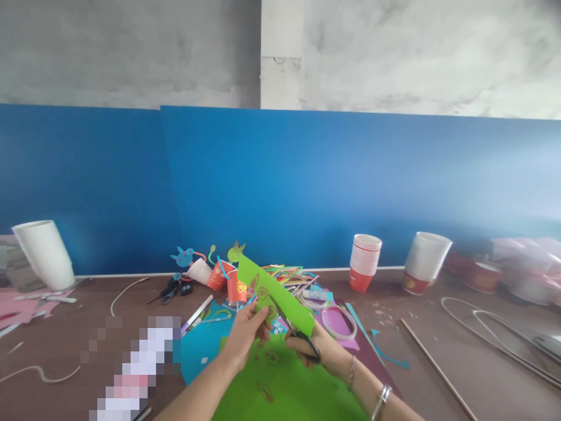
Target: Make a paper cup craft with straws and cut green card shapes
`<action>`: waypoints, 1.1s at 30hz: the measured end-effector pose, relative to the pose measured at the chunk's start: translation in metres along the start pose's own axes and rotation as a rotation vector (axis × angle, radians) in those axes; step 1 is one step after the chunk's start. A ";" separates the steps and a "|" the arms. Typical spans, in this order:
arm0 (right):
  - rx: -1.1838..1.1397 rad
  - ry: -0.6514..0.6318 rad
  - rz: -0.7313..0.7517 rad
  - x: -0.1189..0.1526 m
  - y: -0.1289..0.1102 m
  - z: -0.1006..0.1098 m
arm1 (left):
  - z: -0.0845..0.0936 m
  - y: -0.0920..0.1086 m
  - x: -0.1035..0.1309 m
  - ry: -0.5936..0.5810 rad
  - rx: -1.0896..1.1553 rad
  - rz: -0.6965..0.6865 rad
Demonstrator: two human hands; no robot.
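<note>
My left hand [250, 332] pinches the lower left edge of a light green paper strip [287, 295] that has red outlines drawn on it. Black-handled scissors [305, 340] sit in my right hand [312, 349], fingers wrapped round the loops, and their blades point up and left along the strip. How far the blades are apart is hard to make out. Beneath both hands lies a larger green paper sheet [289, 392] with more red drawn shapes. Blue paper [195, 354] pokes out to its left.
Decorated red cups [237, 292] and colourful pipe cleaners [284, 272] lie behind my hands. A stack of paper cups [365, 257] stands to the right, a roll of clear tape [339, 323] nearer. A thin stick [438, 369] lies at right, a white cup stack [46, 254] far left.
</note>
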State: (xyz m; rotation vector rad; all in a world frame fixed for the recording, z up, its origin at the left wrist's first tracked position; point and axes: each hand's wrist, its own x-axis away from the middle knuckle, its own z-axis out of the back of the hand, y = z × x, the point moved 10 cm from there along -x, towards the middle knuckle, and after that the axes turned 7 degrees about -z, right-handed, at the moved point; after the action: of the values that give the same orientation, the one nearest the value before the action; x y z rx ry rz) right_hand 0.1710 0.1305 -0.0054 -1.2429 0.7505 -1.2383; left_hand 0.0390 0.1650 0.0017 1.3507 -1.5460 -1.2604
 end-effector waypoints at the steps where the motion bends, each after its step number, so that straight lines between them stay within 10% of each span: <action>1: -0.009 0.004 -0.011 -0.001 0.003 0.000 | 0.001 -0.001 0.001 0.012 0.008 0.005; 15: -0.171 -0.305 -0.090 0.009 0.005 -0.031 | 0.049 0.030 -0.005 0.331 -0.182 -0.230; 24: -0.065 -0.187 -0.091 -0.001 0.011 -0.018 | 0.019 0.030 -0.001 0.141 -0.382 -0.289; 33: -0.109 -0.200 -0.001 0.002 -0.002 -0.016 | -0.015 0.004 0.012 -0.049 -0.237 -0.037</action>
State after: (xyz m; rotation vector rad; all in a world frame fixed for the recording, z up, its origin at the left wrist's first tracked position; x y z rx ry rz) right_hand 0.1559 0.1244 -0.0072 -1.4327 0.6780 -1.0662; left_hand 0.0497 0.1501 0.0083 1.2087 -1.3594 -1.4590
